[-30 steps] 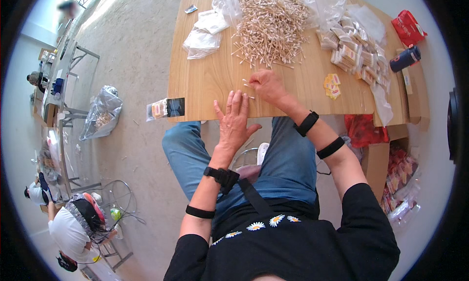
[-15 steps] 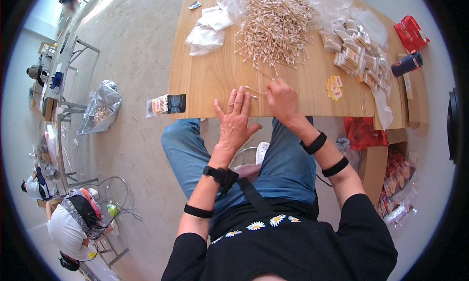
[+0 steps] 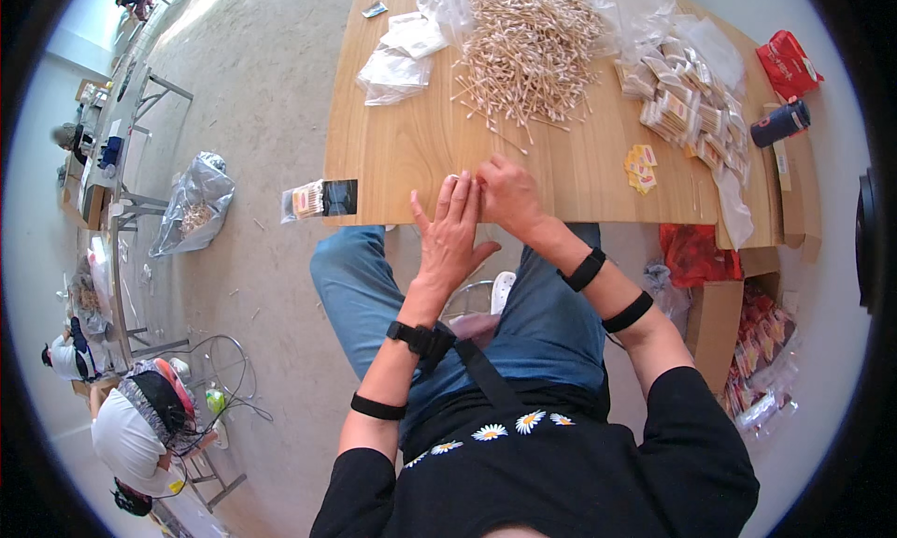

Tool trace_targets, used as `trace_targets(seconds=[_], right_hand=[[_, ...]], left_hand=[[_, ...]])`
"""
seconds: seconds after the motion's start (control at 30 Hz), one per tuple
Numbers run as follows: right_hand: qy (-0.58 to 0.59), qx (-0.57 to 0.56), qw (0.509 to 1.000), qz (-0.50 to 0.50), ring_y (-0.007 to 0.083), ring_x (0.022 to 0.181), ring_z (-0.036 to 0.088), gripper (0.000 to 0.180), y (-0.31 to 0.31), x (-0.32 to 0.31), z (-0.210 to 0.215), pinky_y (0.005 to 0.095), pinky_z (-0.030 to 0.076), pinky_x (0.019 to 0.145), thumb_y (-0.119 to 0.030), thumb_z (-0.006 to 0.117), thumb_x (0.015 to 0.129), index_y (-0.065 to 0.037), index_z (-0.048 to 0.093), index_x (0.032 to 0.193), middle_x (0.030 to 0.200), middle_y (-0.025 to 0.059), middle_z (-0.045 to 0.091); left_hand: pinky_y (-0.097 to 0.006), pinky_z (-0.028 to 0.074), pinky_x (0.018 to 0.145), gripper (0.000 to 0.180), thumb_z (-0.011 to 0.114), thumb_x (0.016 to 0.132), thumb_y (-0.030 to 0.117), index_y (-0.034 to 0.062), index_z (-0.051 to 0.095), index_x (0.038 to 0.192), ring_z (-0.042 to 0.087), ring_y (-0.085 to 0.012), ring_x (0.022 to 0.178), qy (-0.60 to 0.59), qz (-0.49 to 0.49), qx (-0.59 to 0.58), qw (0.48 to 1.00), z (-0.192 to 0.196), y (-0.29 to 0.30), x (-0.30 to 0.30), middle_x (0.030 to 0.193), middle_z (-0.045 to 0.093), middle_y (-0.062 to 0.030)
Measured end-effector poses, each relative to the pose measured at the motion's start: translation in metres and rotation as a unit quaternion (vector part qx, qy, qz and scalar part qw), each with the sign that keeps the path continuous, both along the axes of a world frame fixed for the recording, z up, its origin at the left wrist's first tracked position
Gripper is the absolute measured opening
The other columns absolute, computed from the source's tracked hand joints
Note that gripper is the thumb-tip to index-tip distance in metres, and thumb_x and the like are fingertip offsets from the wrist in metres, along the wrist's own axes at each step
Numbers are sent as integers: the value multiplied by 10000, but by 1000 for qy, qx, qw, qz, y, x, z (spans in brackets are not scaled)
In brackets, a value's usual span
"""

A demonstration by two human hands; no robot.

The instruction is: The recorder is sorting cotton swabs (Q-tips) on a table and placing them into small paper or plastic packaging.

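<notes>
My left hand [image 3: 452, 231] lies flat with fingers spread at the near edge of the wooden table [image 3: 402, 155]. My right hand [image 3: 505, 194] is curled beside it, fingertips pinching a few thin cotton swabs [image 3: 464, 176] against my left fingertips. A large heap of cotton swabs [image 3: 531, 47] lies farther back on the table. Small packed bundles of swabs [image 3: 682, 103] are piled at the right in clear plastic.
Clear plastic bags [image 3: 397, 52] lie at the table's back left. Yellow-red stickers [image 3: 640, 164] sit right of my hands. A dark cylinder [image 3: 780, 124] and red pouch [image 3: 790, 63] are far right. A packet [image 3: 322, 199] hangs at the table's left edge. Other people work at the far left.
My right hand has drawn back from the table's middle toward the near edge and joined my left hand's fingertips. My left hand has shifted only slightly.
</notes>
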State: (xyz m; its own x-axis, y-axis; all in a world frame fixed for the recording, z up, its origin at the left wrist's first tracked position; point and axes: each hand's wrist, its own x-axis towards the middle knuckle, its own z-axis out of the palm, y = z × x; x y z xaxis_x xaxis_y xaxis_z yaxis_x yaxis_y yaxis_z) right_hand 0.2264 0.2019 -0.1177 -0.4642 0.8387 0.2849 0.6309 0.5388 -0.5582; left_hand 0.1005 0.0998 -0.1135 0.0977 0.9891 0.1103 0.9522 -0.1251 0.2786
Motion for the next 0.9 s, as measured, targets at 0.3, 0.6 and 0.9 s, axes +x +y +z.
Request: trace_targets(seconds=[0.3, 0.6, 0.9], right_hand=[[-94, 29, 991, -93, 362, 840, 681, 98, 27, 10, -3, 459, 567, 703, -93, 653, 819, -52, 631, 905, 970, 171, 623], [-122, 8, 980, -156, 342, 873, 697, 142, 75, -30, 14, 454, 567, 761, -175, 648, 839, -54, 676, 907, 968, 157, 676], [-102, 24, 984, -146, 358, 812, 685, 102, 68, 10, 11, 472, 546, 736, -137, 601, 851, -65, 669, 831, 865, 166, 674]], left_hand=[[-618, 42, 1197, 1176, 855, 606, 494, 37, 307, 1541, 176, -287, 1529, -27, -17, 5, 999, 4, 14, -2, 1628, 250, -134], [-549, 83, 1223, 1230, 873, 580, 471, 38, 260, 1555, 172, -302, 1527, -51, -19, -1, 999, 0, 14, 0, 1631, 235, -139], [-552, 82, 1224, 1228, 880, 570, 463, 30, 272, 1546, 181, -295, 1524, -62, -15, 12, 998, -2, 14, -2, 1629, 237, -136]])
